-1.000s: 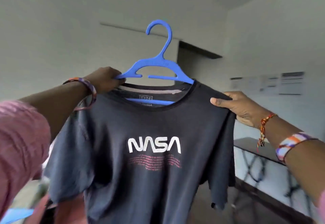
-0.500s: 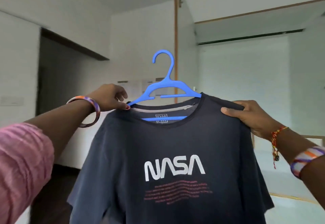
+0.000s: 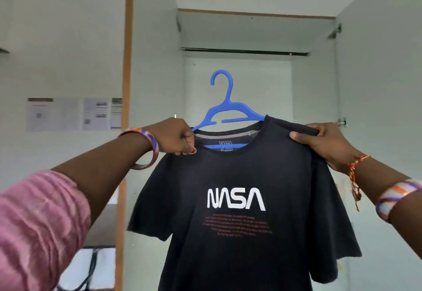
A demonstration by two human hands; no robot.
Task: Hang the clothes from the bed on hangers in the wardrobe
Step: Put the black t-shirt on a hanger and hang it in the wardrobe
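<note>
A dark NASA t-shirt (image 3: pixel 239 176) hangs on a blue plastic hanger (image 3: pixel 225 108), held up at chest height in front of the open wardrobe. My left hand (image 3: pixel 175 136) grips the shirt's left shoulder together with the hanger's left arm. My right hand (image 3: pixel 324 141) pinches the shirt's right shoulder over the hanger's other end. The hanger's hook points up, below the wardrobe's dark rail (image 3: pixel 246 51) and apart from it.
The wardrobe interior (image 3: pixel 237 80) is white, with a shelf above the rail. An open wardrobe door with a wooden edge (image 3: pixel 127 51) stands at the left, another door (image 3: pixel 376 85) at the right. Papers (image 3: pixel 73 113) are stuck on the left wall.
The view has swung from the room wall to the open wardrobe. Both hands kept their hold on the shirt and hanger, which now face the rail.
</note>
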